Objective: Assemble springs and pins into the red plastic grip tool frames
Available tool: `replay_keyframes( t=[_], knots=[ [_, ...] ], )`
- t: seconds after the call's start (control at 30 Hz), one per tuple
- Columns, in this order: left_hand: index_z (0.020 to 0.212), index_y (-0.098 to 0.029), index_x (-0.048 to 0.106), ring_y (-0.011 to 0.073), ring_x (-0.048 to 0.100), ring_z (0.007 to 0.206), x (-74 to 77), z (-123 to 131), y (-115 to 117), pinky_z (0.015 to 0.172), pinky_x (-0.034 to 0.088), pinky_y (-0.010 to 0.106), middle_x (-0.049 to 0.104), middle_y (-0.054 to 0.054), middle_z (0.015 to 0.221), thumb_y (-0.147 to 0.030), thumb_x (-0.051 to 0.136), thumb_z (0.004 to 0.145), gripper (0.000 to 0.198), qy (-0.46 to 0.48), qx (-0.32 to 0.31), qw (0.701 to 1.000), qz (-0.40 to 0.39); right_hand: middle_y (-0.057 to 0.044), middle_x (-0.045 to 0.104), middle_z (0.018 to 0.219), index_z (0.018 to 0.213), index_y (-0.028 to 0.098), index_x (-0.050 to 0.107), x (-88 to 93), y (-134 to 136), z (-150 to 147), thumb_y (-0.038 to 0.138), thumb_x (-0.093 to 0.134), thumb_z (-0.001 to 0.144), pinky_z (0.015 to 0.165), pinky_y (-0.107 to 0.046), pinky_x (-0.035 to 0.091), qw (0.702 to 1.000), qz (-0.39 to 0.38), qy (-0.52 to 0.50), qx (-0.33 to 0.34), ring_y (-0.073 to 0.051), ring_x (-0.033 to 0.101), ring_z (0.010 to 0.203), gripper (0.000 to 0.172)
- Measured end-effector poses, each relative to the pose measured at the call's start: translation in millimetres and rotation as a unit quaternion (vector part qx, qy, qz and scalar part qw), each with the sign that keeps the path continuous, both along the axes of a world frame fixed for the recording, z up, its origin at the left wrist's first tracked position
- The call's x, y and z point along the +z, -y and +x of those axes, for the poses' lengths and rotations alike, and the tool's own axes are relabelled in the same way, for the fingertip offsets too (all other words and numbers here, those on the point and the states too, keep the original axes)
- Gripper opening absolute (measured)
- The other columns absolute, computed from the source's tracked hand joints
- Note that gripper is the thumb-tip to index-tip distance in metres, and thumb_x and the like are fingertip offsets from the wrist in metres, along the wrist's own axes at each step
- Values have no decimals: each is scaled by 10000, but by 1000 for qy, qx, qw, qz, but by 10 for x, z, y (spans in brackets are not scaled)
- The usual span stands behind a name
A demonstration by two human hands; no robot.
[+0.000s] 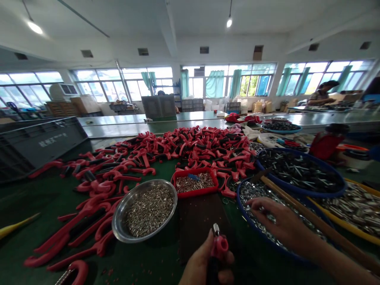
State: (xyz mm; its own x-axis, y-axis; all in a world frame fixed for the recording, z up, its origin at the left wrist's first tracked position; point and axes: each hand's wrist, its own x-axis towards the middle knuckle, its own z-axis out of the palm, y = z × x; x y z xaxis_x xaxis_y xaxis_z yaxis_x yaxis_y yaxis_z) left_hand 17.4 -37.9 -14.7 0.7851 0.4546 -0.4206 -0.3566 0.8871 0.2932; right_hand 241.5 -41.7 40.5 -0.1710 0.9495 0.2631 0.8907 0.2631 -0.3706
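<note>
Near the bottom centre, my left hand (204, 259) is wrapped round a red and black handle piece (220, 247), with a small silver metal part (216, 228) sticking up at its top. Over a blue-rimmed basket (242, 209) of small shiny metal parts, my right hand (274, 221) hovers or touches the parts, its thumb and fingers somewhat apart, with nothing visible between them. A steel bowl (116, 221) of small rivets and a red tray (183, 194) of metal pins stand left of and beyond my left hand. Under it lies a dark board (202, 221).
A large pile of red and black handles (192, 148) spreads across the green table. A wooden-handled hammer (297, 206) rests over the blue basket. Further right are another blue basket (335, 193) and a yellow one (368, 237). A grey crate (41, 144) stands left; a person (322, 95) sits far right.
</note>
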Motion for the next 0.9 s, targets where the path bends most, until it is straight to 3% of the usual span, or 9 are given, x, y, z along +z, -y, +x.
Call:
replay_keyframes(
  t=[0.1,0.2,0.27,0.37,0.53,0.73,0.9],
  knots=[
    [732,-124,587,38,392,423,12,31,-3,377,181,141,529,12,663,-522,609,701,401,-37,6,999,-10,-74,617,971,884,216,547,6,39,-268,230,361,864,800,-340,456,999,-12,-17,35,-202,573,911,187],
    [774,-143,601,50,387,437,21,31,-2,395,215,148,522,13,641,-549,563,726,411,-86,25,996,17,-104,610,872,862,180,544,-37,-6,-362,164,327,843,747,-397,460,1000,0,15,-12,-228,582,816,218],
    [820,-156,607,60,390,436,15,27,-3,401,230,153,521,10,628,-565,555,722,424,-107,28,993,44,-92,609,887,869,191,532,-38,-9,-367,181,340,858,755,-373,465,1000,4,-12,-6,-212,581,832,192],
    [885,-168,607,75,413,448,-25,40,-7,399,249,159,512,-1,620,-579,571,698,453,-122,54,988,74,-50,612,986,946,230,510,15,83,-450,185,413,852,800,-298,466,993,29,-74,82,-169,571,926,143],
    [909,-164,598,65,410,446,-103,62,-1,417,302,164,477,-28,598,-565,625,659,473,-124,77,984,106,-50,632,976,1077,211,499,27,217,-722,72,414,816,766,-257,494,978,65,-41,194,-148,593,884,308],
    [938,-186,590,56,426,426,-15,34,54,419,336,155,453,-50,541,-524,657,658,444,-92,88,987,94,-72,656,961,1130,177,498,-148,240,-778,69,403,825,749,-260,509,974,168,-29,150,-158,615,856,338],
    [827,-182,628,107,561,635,57,-13,84,526,420,165,612,35,781,-389,751,602,330,-107,147,972,149,-51,676,918,1080,163,567,-90,300,-844,130,509,802,713,-244,504,984,108,-40,135,-155,624,804,286]
  ],
)
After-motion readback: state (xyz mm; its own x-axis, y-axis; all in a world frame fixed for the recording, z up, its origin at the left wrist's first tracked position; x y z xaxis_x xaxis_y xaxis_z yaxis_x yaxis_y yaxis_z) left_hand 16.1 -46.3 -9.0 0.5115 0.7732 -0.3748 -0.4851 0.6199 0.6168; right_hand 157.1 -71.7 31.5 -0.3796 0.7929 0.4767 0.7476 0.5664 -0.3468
